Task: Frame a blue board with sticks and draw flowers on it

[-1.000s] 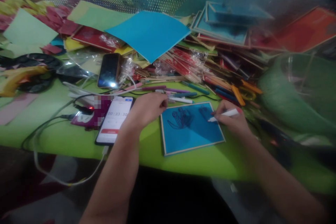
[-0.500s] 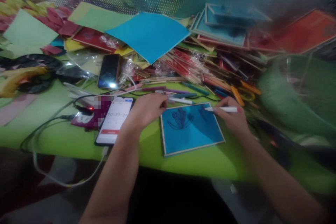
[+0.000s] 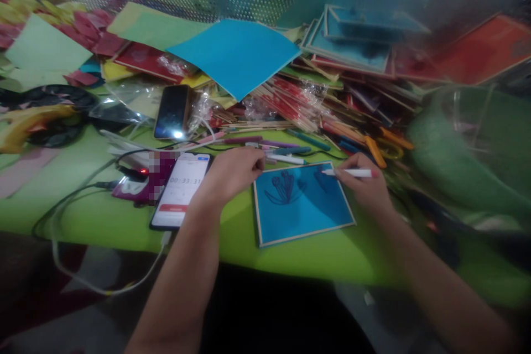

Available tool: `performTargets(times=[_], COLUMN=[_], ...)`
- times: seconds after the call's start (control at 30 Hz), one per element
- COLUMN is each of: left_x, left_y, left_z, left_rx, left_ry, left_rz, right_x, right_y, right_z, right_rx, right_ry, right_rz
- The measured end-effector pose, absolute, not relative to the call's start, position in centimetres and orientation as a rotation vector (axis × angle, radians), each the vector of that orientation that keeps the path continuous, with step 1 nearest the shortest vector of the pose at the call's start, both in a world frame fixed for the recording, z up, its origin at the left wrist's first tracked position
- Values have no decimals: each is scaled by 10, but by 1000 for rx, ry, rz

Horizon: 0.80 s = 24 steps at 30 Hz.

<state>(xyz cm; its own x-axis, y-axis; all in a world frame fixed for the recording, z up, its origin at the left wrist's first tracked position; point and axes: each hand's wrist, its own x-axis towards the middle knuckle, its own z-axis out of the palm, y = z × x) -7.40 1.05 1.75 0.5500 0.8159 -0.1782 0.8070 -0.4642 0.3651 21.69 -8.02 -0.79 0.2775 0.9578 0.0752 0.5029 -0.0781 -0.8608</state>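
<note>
A blue card with a pale wooden border (image 3: 302,221) lies flat on the green table. Dark flower line drawings cover its upper left, and another dark shape shows near its upper right corner. My right hand (image 3: 367,185) pinches a white marker pen (image 3: 352,173), its tip pointing left over that corner shape. At the card's upper left corner rests my left hand (image 3: 238,174), its fingers curled in; whether they hold anything is hidden. Just behind the card lies a second white pen (image 3: 288,160) among other pens.
A phone with a running timer (image 3: 180,193) lies beside my left forearm, cabled to the table's front. Behind are a dark phone (image 3: 171,113), a blue sheet (image 3: 238,55), wooden sticks (image 3: 286,102) and orange-handled scissors (image 3: 375,151). A green basin (image 3: 468,149) stands right.
The marker and my right hand have shifted very slightly left over the card's corner. My left hand and the card stay in place.
</note>
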Motion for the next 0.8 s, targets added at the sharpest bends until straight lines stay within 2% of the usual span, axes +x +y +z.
performTargets(times=[0.37, 0.8], left_x=[-74, -74], left_y=[10, 10], left_z=[17, 17], left_rx=[2384, 2384], left_ry=[1329, 1334], left_rz=[39, 19], right_x=[220, 223], right_y=[-81, -85], right_z=[-9, -10], right_rx=[-1723, -1683], right_ry=[-1390, -1354], right_rz=[662, 792])
